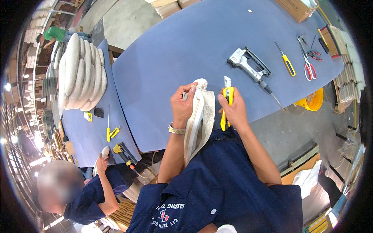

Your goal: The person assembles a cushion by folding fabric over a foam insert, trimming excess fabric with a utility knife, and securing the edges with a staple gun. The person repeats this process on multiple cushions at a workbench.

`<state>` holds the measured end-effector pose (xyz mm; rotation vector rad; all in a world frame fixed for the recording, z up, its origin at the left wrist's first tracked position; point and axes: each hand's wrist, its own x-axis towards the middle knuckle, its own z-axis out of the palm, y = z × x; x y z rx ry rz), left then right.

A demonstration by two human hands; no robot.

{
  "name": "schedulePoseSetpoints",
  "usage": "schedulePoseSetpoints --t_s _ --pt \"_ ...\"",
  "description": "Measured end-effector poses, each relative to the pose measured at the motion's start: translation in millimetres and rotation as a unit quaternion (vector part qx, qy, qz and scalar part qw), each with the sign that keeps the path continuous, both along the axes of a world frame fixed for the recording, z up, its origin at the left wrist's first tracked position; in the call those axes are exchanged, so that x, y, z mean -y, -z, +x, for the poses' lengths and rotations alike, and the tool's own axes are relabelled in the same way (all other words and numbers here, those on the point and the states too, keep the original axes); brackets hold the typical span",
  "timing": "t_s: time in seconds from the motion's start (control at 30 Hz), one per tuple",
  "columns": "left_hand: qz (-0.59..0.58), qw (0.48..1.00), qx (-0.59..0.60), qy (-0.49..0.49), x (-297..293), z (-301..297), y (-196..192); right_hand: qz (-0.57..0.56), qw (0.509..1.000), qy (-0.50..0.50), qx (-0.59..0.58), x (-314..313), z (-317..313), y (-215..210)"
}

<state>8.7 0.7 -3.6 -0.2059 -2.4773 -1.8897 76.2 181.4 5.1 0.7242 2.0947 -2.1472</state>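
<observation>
My left hand (182, 106), with a metal watch on the wrist, grips the upper end of a light grey fabric-covered padded piece (209, 106). The piece hangs down toward my body, its loose fabric edge on the right side and a pale inner strip showing. Closed around a yellow utility knife (229, 94), my right hand (236, 110) is just right of the piece, apart from it. The knife's head points away from me. Beyond my right hand, a silver staple gun (248, 66) with a hose rests on the blue table (163, 70).
A yellow-handled screwdriver (288, 64), red-handled scissors (309, 70) and pliers (314, 56) lie at the table's right. Grey cushions (83, 73) are stacked on the left table. A co-worker (95, 196) works at lower left, near another staple gun (125, 153). A yellow basket (315, 101) stands below the right edge.
</observation>
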Motion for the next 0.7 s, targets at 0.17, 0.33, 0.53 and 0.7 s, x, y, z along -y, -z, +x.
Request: schedulePoseSetpoints --t_s 0.17,0.33,0.53,0.7 --pt "-0.037 0.999 0.006 -0.008 -3 -2 -4 0.021 0.996 -0.078 0.023 12 -18 11" --pt "-0.043 0.998 0.03 -0.035 3 -4 2 0.112 0.984 -0.092 -0.106 19 -11 1" --pt "-0.086 0.993 -0.046 -0.074 -5 7 -43 0.074 0.977 -0.121 -0.161 28 1 -13" --pt "0.009 0.998 0.062 -0.027 -7 61 -91 0.176 0.941 -0.179 -0.225 46 8 -52"
